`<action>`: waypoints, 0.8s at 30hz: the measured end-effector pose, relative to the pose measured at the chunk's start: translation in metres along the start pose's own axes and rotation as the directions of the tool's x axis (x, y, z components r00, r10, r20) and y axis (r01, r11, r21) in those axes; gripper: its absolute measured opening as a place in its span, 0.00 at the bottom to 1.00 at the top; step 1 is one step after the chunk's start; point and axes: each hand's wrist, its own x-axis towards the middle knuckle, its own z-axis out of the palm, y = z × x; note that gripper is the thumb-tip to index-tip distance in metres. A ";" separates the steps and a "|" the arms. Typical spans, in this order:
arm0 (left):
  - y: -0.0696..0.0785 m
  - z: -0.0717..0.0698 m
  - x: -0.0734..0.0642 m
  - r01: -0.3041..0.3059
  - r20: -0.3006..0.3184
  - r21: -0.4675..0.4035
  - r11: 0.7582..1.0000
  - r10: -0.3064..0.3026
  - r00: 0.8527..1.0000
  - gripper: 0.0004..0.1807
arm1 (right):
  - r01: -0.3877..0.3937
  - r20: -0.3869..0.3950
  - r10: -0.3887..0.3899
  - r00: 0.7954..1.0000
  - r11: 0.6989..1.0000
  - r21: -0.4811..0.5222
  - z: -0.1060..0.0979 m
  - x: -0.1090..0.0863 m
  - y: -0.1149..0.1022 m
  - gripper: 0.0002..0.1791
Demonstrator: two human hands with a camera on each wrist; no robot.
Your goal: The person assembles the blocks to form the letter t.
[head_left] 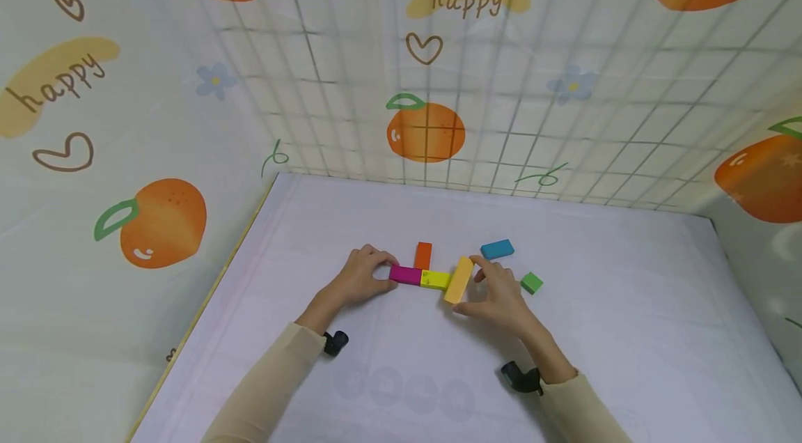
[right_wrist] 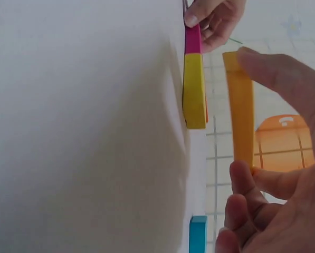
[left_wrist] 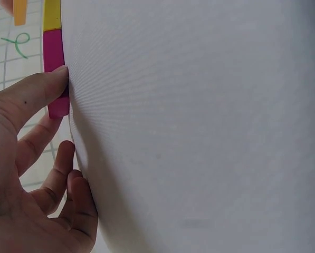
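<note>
My left hand [head_left: 363, 276] pinches the magenta block [head_left: 405, 276] between thumb and fingers at its left end, where it lies on the table. End to end with it lies a yellow block [head_left: 435, 280]. A longer orange-yellow block [head_left: 459, 281] is pinched by its two ends in my right hand [head_left: 501, 295]. The right wrist view shows this block [right_wrist: 240, 110] held off the table, apart from the yellow block [right_wrist: 194, 87]. Just behind the magenta and yellow pair lies an orange-red block [head_left: 423, 255]; whether they touch I cannot tell.
A blue block [head_left: 498, 249] lies behind my right hand, and a small green block [head_left: 532, 283] sits to its right. The white tabletop [head_left: 388, 359] meets a printed curtain [head_left: 338, 115] at the back. Its left edge shows a yellowish border.
</note>
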 end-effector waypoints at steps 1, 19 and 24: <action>0.000 0.000 0.000 0.000 0.001 0.004 1.000 0.000 1.000 0.19 | 0.001 0.006 -0.001 1.000 1.000 0.001 0.001 0.000 -0.001 0.53; 0.000 0.001 0.000 -0.002 -0.003 0.007 1.000 0.002 1.000 0.18 | 0.034 0.061 -0.033 0.998 0.999 -0.019 0.023 0.002 -0.021 0.54; 0.001 0.001 0.000 -0.007 -0.008 0.001 1.000 0.007 1.000 0.18 | 0.073 0.064 -0.072 0.995 0.997 -0.019 0.026 0.003 -0.027 0.53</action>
